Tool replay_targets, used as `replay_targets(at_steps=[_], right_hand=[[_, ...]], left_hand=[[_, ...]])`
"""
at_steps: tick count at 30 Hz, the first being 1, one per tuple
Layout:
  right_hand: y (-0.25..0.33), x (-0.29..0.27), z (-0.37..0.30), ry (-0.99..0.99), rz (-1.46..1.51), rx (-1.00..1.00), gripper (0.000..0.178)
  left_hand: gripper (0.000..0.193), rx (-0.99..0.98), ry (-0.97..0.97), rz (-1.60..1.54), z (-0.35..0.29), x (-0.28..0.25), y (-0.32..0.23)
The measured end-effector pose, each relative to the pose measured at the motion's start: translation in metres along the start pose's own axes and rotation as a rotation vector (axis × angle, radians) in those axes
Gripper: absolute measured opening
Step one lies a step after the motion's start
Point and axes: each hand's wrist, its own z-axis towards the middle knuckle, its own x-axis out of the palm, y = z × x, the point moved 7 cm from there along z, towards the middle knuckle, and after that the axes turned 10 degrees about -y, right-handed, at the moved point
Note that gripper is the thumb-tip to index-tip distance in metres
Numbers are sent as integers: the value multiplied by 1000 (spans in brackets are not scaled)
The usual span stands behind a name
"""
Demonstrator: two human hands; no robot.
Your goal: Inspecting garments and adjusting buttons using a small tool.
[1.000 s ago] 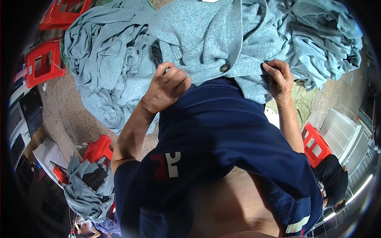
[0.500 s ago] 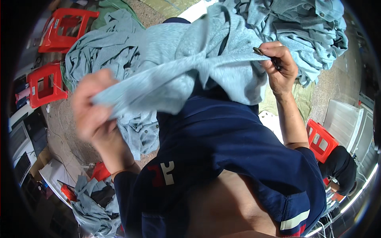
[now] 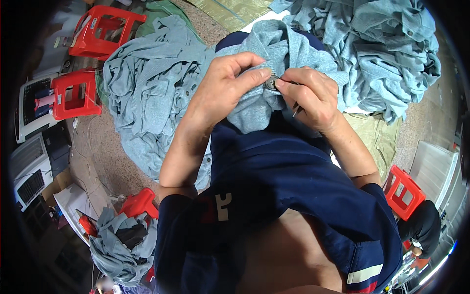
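Observation:
A light blue-grey knitted garment (image 3: 254, 110) lies bunched over my lap. On it a dark round button (image 3: 272, 82) sits between my two hands. My left hand (image 3: 223, 83) is closed, its thumb and forefinger pinching the cloth at the button's left edge. From the other side my right hand (image 3: 313, 95) pinches the button's right edge with thumb and forefinger. A thin, pointed metal thing (image 3: 295, 111) sticks out below the curled fingers of my right hand; its other end is hidden in the palm.
Similar garments lie in a pile to the left (image 3: 152, 83) and a bigger pile (image 3: 382, 54) at the far right. Red stools (image 3: 76, 93) stand at the left, another red stool (image 3: 404, 193) at the right. Beside it a person in dark clothes (image 3: 421, 228) is bent over. Cables cross the floor.
My left hand has come in from the far left, and my right hand has moved left and down. The stretched garment edge is now gathered, and both hands meet at the button.

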Motion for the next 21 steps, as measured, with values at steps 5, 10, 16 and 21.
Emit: replay_targets(at_steps=[5, 10, 16, 21], right_hand=[[-4, 14, -2, 56, 28, 98, 17], [-26, 35, -2, 154, 422, 713, 37], [-31, 44, -13, 246, 313, 640, 29], [-38, 42, -24, 176, 378, 781, 21]], left_hand=[[30, 228, -45, 220, -10, -11, -5], [33, 492, -99, 524, -20, -14, -22], [28, 561, -142, 646, -21, -15, -23], [26, 643, -152, 682, -18, -13, -11]])
